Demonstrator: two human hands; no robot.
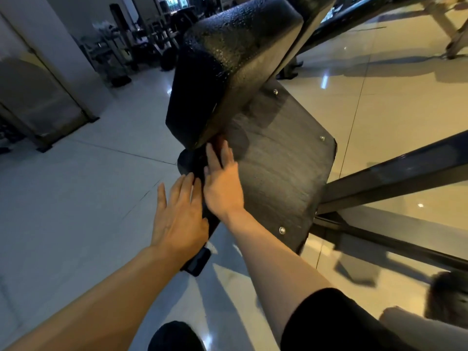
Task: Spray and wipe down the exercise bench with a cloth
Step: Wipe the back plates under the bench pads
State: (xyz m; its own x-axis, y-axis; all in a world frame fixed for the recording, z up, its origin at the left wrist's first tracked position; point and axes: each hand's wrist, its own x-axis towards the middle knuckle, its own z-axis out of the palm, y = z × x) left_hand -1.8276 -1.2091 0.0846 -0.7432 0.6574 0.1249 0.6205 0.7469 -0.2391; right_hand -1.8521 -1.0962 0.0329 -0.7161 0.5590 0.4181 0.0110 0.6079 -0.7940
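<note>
The exercise bench (235, 59) fills the centre of the view, tilted, with its black padded surface facing up and left and beaded with fine droplets. Below the pad, the flat underside board (283, 173) is exposed; four bolt heads show along its right edge and corners. A dark frame bar (395, 173) meets the board on its right side, and a second bar runs along the floor beneath it. The right hand (221, 183) lies against the left edge of the board, just below the lower end of the pad; its grip is open, fingers straight and reaching up toward the pad, holding nothing visible. The left hand (178, 214) rests just beside it on a dark bench part; its grip is likewise open, fingers extended and slightly spread. A black sleeve (329, 323) covers the right upper arm. The tiled floor (96, 188) is glossy and reflects ceiling lights. No container is distinguishable. Dark gym equipment (152, 41) stands in the background, too dim to identify.
</note>
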